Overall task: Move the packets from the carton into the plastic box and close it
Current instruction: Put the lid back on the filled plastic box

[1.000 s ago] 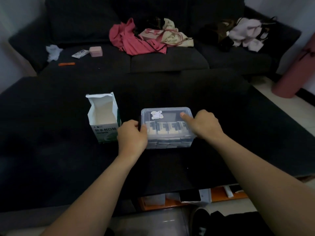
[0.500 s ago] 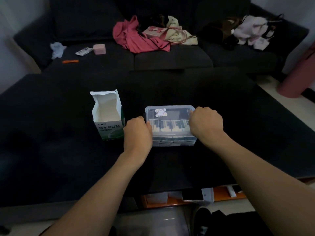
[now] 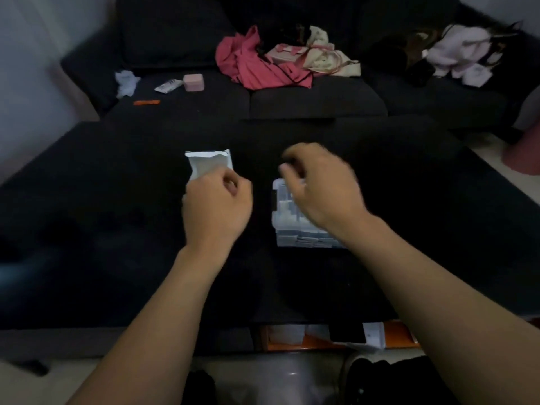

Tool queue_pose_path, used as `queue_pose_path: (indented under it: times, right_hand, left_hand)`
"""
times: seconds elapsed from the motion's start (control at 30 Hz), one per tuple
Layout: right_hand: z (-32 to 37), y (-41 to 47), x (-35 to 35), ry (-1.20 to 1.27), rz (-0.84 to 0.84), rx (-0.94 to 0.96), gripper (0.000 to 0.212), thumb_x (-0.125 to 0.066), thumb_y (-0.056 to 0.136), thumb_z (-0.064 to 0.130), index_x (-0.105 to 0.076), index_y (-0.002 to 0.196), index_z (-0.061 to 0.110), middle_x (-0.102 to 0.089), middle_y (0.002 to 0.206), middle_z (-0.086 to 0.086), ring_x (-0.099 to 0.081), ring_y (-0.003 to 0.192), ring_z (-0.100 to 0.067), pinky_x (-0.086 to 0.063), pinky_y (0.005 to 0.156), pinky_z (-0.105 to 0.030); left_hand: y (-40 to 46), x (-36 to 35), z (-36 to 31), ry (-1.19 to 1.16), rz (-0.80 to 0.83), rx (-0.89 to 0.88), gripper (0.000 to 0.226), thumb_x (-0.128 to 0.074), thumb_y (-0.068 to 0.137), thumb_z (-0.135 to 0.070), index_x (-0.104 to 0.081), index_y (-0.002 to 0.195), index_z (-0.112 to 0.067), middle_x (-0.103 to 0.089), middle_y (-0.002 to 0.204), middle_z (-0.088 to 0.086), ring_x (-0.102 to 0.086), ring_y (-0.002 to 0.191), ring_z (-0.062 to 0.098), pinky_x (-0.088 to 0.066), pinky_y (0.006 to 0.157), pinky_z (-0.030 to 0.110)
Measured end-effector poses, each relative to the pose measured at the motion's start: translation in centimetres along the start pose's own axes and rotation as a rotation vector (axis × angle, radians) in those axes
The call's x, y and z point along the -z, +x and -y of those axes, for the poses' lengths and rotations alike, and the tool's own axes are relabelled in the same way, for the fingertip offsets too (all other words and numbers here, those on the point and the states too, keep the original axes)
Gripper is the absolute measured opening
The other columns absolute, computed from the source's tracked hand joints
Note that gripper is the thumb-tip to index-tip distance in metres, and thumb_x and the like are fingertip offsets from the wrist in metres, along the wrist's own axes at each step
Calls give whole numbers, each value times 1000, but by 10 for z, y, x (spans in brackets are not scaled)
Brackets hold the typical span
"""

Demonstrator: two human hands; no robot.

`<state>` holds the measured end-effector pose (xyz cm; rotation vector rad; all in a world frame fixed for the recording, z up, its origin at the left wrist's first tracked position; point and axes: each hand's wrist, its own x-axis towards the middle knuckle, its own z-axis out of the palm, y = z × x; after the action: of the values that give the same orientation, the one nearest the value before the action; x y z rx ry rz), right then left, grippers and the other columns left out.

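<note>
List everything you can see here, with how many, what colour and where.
carton: 1, white, top flap open, on the dark table, partly behind the left hand
box: 1, clear plastic, lid on, packets showing through it, on the table right of the carton
table: 1, black, in front of the sofa
sofa: 1, dark, behind the table
red cloth: 1, on the sofa's middle
cream bag: 1, beside the red cloth
pale clothes: a heap, sofa's right end
pink case: 1, sofa's left seat
orange stick: 1, sofa's front left edge
left hand: 1, fingers loosely curled, in front of the carton
right hand: 1, blurred, above the box
</note>
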<state>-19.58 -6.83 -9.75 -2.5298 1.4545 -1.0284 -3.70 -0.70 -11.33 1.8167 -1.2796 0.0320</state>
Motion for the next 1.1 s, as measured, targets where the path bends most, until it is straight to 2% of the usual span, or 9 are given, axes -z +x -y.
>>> queue_pose_path:
  times: [0.07,0.2,0.3,0.43,0.5,0.7,0.87,0.97,1.1]
  right_hand:
    - [38,-4,-25,174,155,208,40,-61,94,34,-60,131,21,-61,128,-1,-66,101,-23,-54,86,-40]
    - [68,-4,-75,-113,490,188,52,-59,96,33,-41,144,24,-48,147,-3,-61,114,-36,-52,89,-48]
    - [88,4,-88,-218,443,106,22,-58,94,21,-59,117,21,-65,121,-11,-66,102,-37,-51,79,-41]
    - [159,-7,-100,264,323,179,9,-64,94,22,-73,92,19,-74,92,-3,-70,85,-20,-51,70,-28]
    - [191,-20,-95,392,315,291,8,-68,90,20,-75,88,18,-75,87,0,-69,82,-15,-55,73,-32]
    - [396,-99,-142,438,614,769,15,-62,89,21,-75,87,14,-72,90,-7,-69,85,-27,-55,75,-42]
    - [507,-176,-185,375,723,973,16,-57,93,22,-72,93,21,-72,93,-4,-66,83,-26,-54,70,-38]
    - [556,-217,-216,481,915,865,13,-60,93,18,-72,93,19,-73,94,-8,-66,86,-27,-55,73,-38]
    - [589,-261,-255,534,1071,714,25,-58,98,15,-67,121,10,-65,125,-12,-61,116,-29,-49,95,-35]
  left_hand:
    - [6,26,20,4,-51,125,10,-62,88,-20,-71,83,-21,-58,68,-14,-61,69,15,-44,67,28]
    - [9,59,62,54,110,363,26,-63,85,-17,-67,110,-21,-68,99,-2,-63,95,22,-46,77,32]
    - [7,79,91,39,345,424,81,-80,78,-31,-41,149,-19,-53,141,7,-53,128,28,-47,98,36]
    - [-16,133,128,19,273,286,139,-96,56,-45,-9,162,-21,-24,164,5,-29,149,27,-33,119,45]
    - [-27,145,145,-35,86,196,135,-96,51,-49,-20,160,-23,-35,160,3,-37,146,24,-38,117,45]
    - [-149,298,288,-151,-444,389,101,-95,59,-33,-46,147,-27,-61,137,-8,-59,125,8,-55,98,43]
    - [-251,386,355,-93,-504,608,78,-92,63,-32,-56,130,-22,-67,125,-5,-65,113,14,-57,92,42]
    - [-300,424,379,-49,-478,742,81,-95,66,-14,-49,131,-26,-64,118,-11,-64,104,-1,-52,81,10]
    - [-341,437,408,-2,-452,856,56,-89,76,-14,-55,119,-26,-69,106,-8,-68,93,3,-52,72,8]
